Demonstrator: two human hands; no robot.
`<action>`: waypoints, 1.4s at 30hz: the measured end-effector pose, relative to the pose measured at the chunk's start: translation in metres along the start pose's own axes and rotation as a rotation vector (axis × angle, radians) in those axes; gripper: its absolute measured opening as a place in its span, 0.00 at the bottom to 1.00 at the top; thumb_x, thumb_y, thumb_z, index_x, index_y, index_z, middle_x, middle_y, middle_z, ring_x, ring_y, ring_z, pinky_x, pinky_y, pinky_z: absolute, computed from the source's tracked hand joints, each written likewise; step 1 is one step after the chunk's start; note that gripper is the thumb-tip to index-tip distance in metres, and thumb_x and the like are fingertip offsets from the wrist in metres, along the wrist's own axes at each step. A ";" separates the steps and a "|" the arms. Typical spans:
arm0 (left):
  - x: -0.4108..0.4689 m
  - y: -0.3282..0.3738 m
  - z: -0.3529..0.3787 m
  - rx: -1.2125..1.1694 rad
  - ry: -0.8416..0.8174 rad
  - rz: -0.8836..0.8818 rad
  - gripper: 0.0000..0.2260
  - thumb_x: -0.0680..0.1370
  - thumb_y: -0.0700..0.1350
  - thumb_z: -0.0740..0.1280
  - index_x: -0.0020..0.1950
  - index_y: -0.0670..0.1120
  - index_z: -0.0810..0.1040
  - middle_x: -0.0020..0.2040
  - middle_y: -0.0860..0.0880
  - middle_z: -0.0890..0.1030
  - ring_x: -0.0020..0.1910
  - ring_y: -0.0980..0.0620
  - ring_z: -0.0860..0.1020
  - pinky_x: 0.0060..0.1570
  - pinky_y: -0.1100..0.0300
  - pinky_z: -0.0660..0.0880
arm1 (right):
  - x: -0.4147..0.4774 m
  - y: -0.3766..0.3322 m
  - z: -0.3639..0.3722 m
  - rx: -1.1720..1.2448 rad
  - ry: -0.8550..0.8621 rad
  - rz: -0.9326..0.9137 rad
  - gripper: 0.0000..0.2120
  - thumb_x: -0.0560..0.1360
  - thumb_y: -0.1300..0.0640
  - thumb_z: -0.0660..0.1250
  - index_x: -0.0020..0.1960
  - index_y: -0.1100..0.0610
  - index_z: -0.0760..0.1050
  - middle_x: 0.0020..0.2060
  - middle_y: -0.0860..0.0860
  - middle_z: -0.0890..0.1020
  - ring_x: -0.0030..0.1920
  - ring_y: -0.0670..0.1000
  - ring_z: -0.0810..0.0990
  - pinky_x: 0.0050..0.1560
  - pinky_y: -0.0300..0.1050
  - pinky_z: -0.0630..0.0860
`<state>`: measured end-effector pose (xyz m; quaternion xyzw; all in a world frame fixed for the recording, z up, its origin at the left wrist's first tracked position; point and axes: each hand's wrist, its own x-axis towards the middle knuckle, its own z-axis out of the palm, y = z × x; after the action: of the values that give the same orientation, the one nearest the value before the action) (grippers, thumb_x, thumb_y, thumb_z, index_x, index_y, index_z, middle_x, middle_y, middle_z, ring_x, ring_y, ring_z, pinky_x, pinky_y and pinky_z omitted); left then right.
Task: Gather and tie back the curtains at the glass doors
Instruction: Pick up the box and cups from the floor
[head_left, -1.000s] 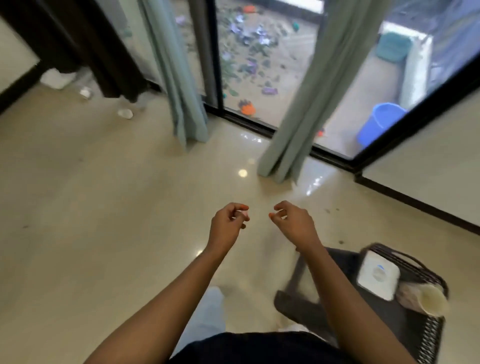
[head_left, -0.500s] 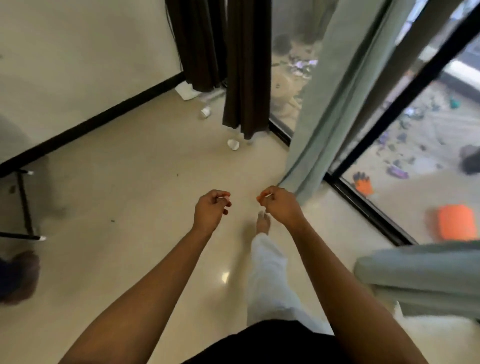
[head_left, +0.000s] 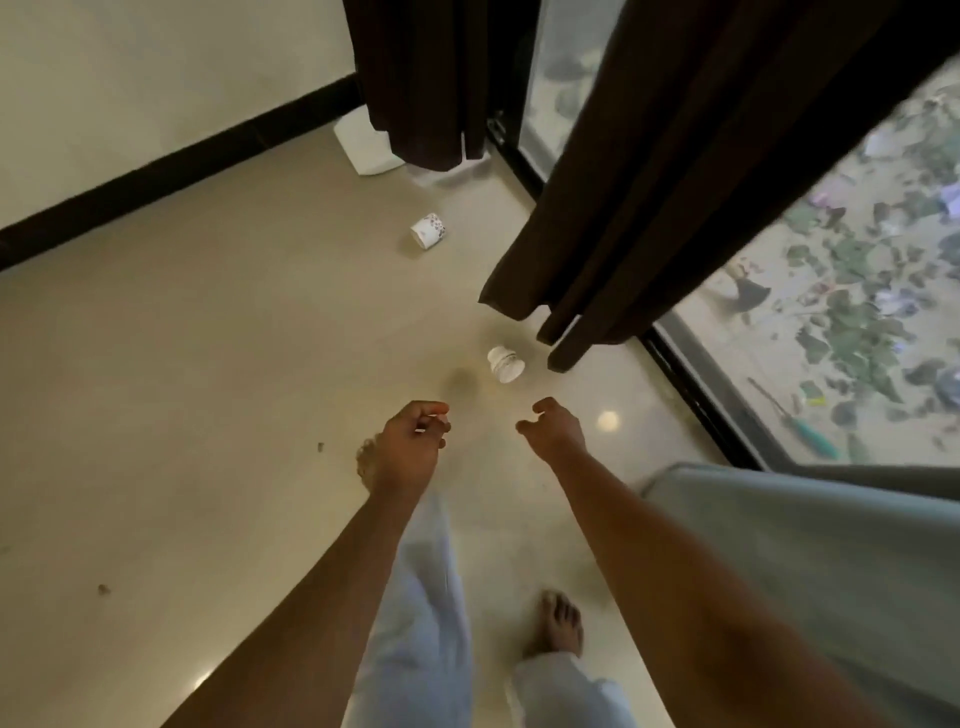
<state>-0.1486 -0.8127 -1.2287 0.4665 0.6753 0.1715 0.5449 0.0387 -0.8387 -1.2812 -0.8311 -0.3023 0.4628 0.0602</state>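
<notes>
1. My left hand (head_left: 413, 447): held out over the floor, fingers loosely curled, something small and pale pinched at the fingertips; what it is I cannot tell. Touches no curtain.

2. My right hand (head_left: 553, 428): held out at 3 o'clock of the left, a gap between them. Fingers half curled inward, nothing visible in them; touches no curtain.

3. Near dark curtain (head_left: 649, 171): brown, hanging loose in folds from the top edge at 1 o'clock. Its hem ends just above the floor at 12 o'clock of my right hand, well apart from both hands. Untied.

4. Far dark curtain (head_left: 426, 78): same brown, hanging at 12 o'clock by the room corner, hem just above the floor.

5. Grey-green curtain (head_left: 810, 561): a broad pale panel at 4 o'clock, just beside my right forearm; whether it touches I cannot tell.

6. Glass doors (head_left: 831, 322): black-framed, running from 12 o'clock down to 3 o'clock; through them, a sandy ground strewn with leaves and litter.

7. Patterned paper cup (head_left: 428, 232): lying on its side on the floor (head_left: 182, 389) at 11 o'clock.

8. White ridged object (head_left: 505, 365): on the floor between my hands and the near dark curtain's hem; kind unclear.

9. White flat item (head_left: 363, 145): on the floor under the far dark curtain.

10. My bare right foot (head_left: 556, 623) and pale trouser legs (head_left: 421, 597): at 6 o'clock.
</notes>
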 end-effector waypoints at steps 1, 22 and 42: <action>0.040 -0.010 0.009 0.027 -0.017 -0.001 0.07 0.73 0.48 0.64 0.45 0.59 0.81 0.42 0.54 0.83 0.40 0.49 0.81 0.46 0.53 0.75 | 0.038 -0.004 0.016 -0.016 0.011 0.006 0.24 0.75 0.53 0.67 0.67 0.57 0.67 0.63 0.56 0.75 0.62 0.56 0.75 0.58 0.48 0.74; 0.317 -0.005 -0.023 0.594 -0.576 0.487 0.35 0.74 0.42 0.69 0.76 0.57 0.56 0.76 0.59 0.57 0.74 0.55 0.57 0.69 0.60 0.60 | 0.231 -0.159 0.025 0.473 -0.298 0.407 0.31 0.67 0.32 0.67 0.58 0.55 0.73 0.51 0.55 0.83 0.43 0.54 0.83 0.41 0.43 0.72; 0.519 0.017 -0.070 -0.015 0.003 -0.048 0.31 0.60 0.50 0.82 0.60 0.53 0.73 0.51 0.59 0.80 0.50 0.60 0.78 0.45 0.69 0.70 | 0.465 -0.337 0.041 -1.288 -0.058 -0.587 0.40 0.74 0.58 0.68 0.77 0.52 0.46 0.77 0.54 0.50 0.77 0.55 0.47 0.73 0.60 0.54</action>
<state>-0.1884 -0.3606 -1.4908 0.4460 0.6857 0.1641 0.5514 0.0361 -0.3137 -1.5174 -0.5728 -0.7291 0.1786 -0.3292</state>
